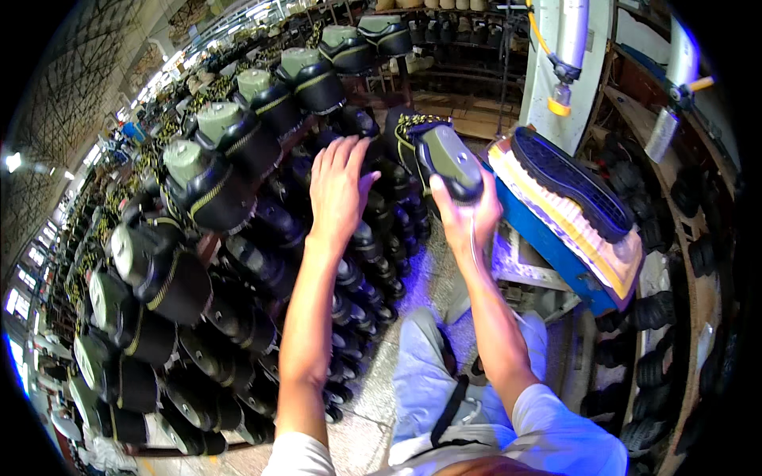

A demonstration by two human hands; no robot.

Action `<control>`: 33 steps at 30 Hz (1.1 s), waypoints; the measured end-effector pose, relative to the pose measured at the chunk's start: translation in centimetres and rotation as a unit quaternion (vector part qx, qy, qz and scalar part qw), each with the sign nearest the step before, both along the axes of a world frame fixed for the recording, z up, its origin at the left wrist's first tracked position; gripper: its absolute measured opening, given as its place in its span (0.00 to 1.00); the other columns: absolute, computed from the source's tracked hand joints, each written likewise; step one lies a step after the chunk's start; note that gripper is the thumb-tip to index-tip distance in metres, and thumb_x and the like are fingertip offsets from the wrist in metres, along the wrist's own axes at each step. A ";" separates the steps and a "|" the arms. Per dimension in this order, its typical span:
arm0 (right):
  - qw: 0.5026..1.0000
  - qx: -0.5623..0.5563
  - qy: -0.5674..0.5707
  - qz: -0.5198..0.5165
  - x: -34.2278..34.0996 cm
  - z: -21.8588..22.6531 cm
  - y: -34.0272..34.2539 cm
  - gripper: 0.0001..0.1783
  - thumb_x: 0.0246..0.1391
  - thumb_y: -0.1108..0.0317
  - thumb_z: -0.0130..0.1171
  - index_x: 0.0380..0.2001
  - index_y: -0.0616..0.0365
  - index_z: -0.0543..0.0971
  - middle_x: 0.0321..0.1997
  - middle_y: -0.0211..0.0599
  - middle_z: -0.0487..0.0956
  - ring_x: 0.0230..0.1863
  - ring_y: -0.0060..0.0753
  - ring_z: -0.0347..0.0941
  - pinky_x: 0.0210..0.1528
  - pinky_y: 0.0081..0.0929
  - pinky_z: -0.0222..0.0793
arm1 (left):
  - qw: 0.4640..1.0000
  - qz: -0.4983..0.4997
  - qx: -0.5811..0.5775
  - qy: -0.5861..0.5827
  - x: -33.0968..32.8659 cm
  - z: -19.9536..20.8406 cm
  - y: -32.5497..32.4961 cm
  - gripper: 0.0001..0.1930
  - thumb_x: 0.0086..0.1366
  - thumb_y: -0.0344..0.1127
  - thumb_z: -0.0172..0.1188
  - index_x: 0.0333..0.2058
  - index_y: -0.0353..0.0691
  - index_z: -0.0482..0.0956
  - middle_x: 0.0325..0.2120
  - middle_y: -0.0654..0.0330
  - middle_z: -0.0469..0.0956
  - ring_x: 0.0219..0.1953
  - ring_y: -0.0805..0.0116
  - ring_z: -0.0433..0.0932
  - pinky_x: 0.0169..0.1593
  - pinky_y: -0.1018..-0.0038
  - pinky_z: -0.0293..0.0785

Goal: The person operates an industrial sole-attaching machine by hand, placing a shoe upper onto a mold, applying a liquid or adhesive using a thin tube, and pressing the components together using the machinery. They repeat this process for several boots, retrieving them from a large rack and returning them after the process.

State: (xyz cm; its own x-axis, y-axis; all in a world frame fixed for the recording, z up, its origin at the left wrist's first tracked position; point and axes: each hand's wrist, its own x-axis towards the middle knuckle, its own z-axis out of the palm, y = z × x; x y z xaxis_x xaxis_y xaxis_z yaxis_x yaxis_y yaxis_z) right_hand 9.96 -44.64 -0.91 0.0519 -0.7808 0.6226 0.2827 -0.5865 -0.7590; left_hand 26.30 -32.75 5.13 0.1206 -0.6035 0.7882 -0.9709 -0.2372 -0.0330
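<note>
My right hand grips a black boot upper by one end. A grey-green shoe last fills it, and black-and-yellow laces hang at its far end. My left hand is apart from this boot, fingers stretched out and thumb spread, with nothing seen in it. Under and beyond the left hand stands a rack of similar black boot uppers on green lasts. To the right of the held boot, a black outsole lies on a worn, yellowish padded block.
Beneath the padded block is a blue machine frame. Two hanging metal cylinders, one with a yellow tip, come down at the upper right. Wooden shelves with black soles line the right side. Boot racks crowd the left.
</note>
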 end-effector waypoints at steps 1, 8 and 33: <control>0.999 -0.017 -0.003 -0.047 3.2 -0.4 -2.9 0.35 0.46 0.61 0.80 0.57 0.61 0.79 0.49 0.44 0.87 0.48 0.36 0.85 0.55 0.35 0.79 | 0.999 0.042 0.011 0.010 1.8 -1.9 -0.9 0.27 0.57 0.33 0.72 0.55 0.35 0.77 0.55 0.50 0.78 0.59 0.49 0.74 0.66 0.56 0.66; 0.997 0.044 -0.007 0.063 21.7 -2.0 -17.1 0.30 0.46 0.56 0.80 0.47 0.62 0.81 0.40 0.43 0.87 0.39 0.34 0.83 0.47 0.32 0.77 | 0.993 0.110 -0.002 0.036 2.0 -5.3 -2.4 0.09 0.56 0.33 0.71 0.34 0.35 0.84 0.53 0.52 0.80 0.53 0.49 0.74 0.65 0.52 0.66; 0.994 -0.019 0.005 -0.107 22.1 12.7 -21.4 0.38 0.36 0.43 0.81 0.44 0.62 0.84 0.42 0.49 0.88 0.44 0.48 0.85 0.51 0.43 0.77 | 0.994 0.074 -0.005 0.077 2.7 -5.2 -0.9 0.11 0.56 0.33 0.70 0.35 0.32 0.84 0.56 0.48 0.79 0.55 0.45 0.72 0.67 0.51 0.64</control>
